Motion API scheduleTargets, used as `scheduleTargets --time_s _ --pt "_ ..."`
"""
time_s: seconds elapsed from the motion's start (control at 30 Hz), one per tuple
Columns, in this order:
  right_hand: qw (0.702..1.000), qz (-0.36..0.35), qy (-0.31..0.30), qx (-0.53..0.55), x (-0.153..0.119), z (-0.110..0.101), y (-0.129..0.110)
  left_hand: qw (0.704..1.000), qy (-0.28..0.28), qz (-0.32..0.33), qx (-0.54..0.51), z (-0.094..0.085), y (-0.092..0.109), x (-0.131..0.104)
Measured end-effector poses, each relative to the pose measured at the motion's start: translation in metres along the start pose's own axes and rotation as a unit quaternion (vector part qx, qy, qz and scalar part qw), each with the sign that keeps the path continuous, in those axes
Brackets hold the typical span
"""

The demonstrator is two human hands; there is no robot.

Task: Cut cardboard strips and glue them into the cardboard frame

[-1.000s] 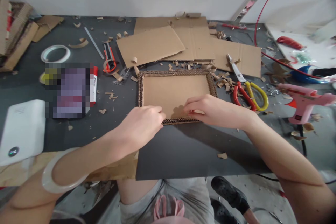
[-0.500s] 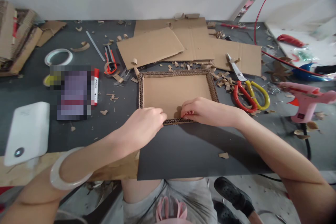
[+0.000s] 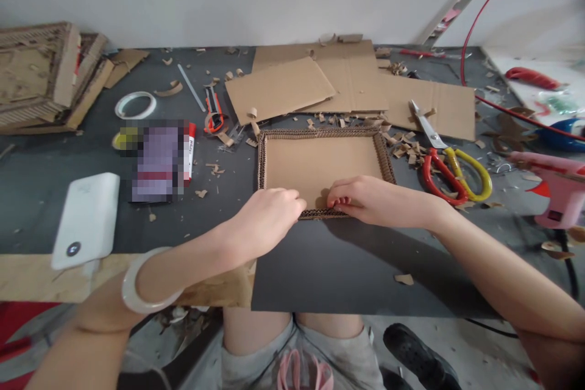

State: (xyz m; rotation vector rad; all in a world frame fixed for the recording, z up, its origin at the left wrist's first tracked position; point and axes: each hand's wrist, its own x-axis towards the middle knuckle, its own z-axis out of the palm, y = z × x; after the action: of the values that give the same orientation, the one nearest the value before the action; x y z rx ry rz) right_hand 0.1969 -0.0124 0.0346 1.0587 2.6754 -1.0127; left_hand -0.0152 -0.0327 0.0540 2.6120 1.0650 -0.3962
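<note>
In front of me lies a shallow cardboard tray (image 3: pixel 320 161), a flat rectangular sheet edged with raised strips of corrugated cardboard. My left hand (image 3: pixel 274 213) is closed over the near edge strip, left of the middle, fingers curled down on it. Along the same strip, a little to the right, my right hand (image 3: pixel 356 198) pinches the rim with its fingers bent inward. Between the two hands a short stretch of the corrugated edge shows. My fingertips are partly hidden behind the hands.
Scissors (image 3: pixel 450 164) and a pink glue gun (image 3: pixel 548 186) lie to the right. Cardboard sheets (image 3: pixel 283 88) and scraps are behind the tray. Leftward are a box cutter (image 3: pixel 212 111), tape roll (image 3: pixel 136 105), marker (image 3: pixel 189 152), white power bank (image 3: pixel 86 219) and stacked cardboard frames (image 3: pixel 50 79).
The view has swung slightly left, so everything sits farther right in the picture. Both hands stay on the near edge of the tray with almost the same grip.
</note>
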Motion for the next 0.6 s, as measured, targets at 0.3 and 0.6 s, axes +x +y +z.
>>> scheduleTargets --time_s 0.3,0.6 --pt "1.000 0.016 -0.007 0.016 -0.0004 -0.0027 0.0009 1.000 -0.005 -0.006 0.006 -0.0002 -0.0012 0.0004" --pt "1.000 0.026 -0.010 0.006 0.0006 0.0017 -0.0040 1.000 -0.022 -0.006 0.020 -0.0006 -0.0015 0.0002"
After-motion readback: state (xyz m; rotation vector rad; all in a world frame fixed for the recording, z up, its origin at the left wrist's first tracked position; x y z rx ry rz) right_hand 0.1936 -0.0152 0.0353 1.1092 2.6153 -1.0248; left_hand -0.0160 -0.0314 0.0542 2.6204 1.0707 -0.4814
